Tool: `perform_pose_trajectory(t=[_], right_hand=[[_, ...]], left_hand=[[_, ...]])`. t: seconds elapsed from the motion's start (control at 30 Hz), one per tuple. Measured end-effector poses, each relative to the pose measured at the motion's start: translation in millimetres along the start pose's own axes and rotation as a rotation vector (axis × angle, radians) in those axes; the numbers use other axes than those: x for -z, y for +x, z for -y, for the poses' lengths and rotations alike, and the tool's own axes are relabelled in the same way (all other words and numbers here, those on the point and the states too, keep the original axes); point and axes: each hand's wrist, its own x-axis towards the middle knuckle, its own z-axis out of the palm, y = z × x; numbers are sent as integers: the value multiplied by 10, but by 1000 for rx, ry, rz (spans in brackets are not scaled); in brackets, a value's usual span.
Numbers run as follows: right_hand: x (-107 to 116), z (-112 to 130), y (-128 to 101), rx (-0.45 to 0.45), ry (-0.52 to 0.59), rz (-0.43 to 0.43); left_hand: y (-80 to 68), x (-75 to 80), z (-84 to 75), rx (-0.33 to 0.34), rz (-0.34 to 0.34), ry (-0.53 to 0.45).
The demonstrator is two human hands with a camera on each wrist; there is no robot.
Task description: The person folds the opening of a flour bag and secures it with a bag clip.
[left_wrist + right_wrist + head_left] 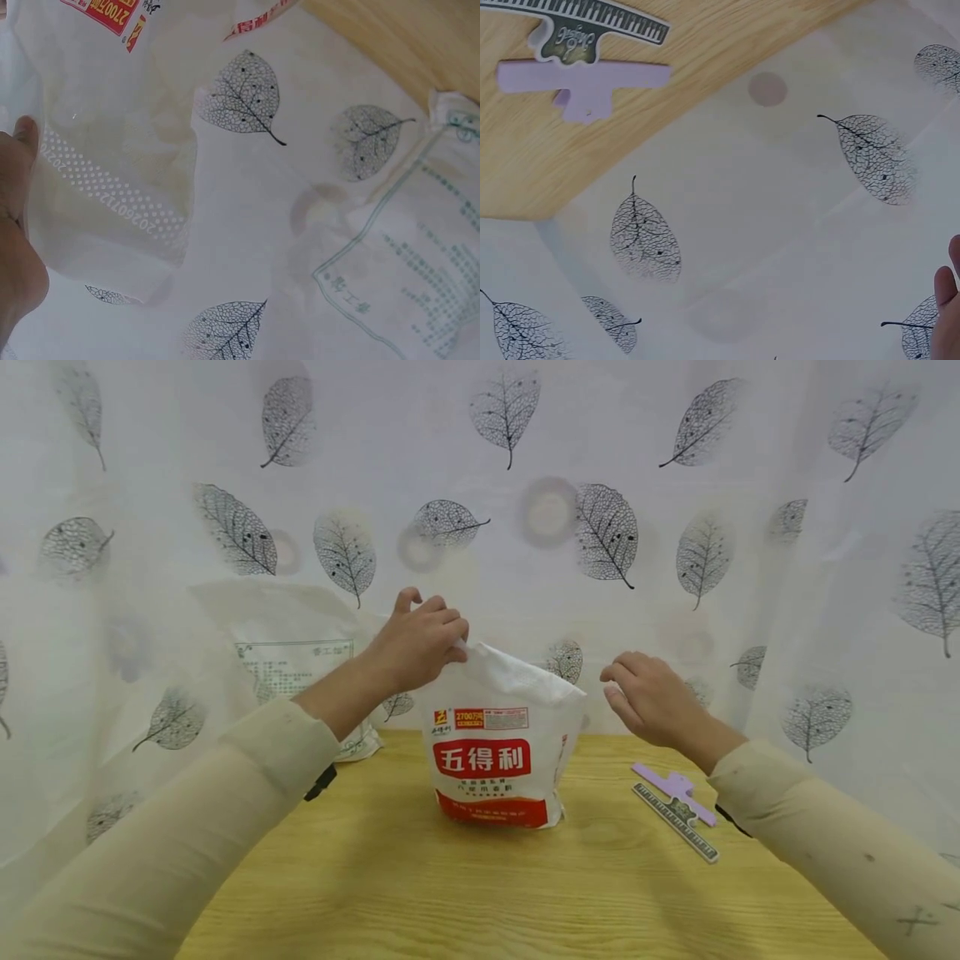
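Observation:
A white flour bag (480, 727) with red print stands upright on the wooden table. My left hand (420, 642) pinches its top edge near the left corner. In the left wrist view, part of that hand (16, 225) lies along the edge of the bag (112, 112), whose dotted seal strip shows. To the right of the bag, my right hand (652, 700) hangs in the air, apart from the bag, its fingers loosely bent with nothing held. Only its fingertips (946, 285) enter the right wrist view.
Below my right hand lie a purple clip (678, 787) and a clip with a piano-key pattern (678, 822), side by side on the table (480, 902). Another white bag with green print (292, 627) stands behind my left forearm. A leaf-patterned curtain (450, 435) hangs behind the table.

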Motion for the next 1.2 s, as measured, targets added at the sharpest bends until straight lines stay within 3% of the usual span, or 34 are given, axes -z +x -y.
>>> perform_pose_trajectory(t=[0.47, 0.97, 1.2], right_hand=[[-18, -204, -576, -71, -90, 173], [-135, -298, -1145, -171, -131, 288], [-194, -297, -1349, -167, -169, 339]], left_hand=[[1, -3, -6, 3, 0, -12], [-19, -36, -2, -6, -24, 11], [-15, -48, -4, -11, -31, 23]])
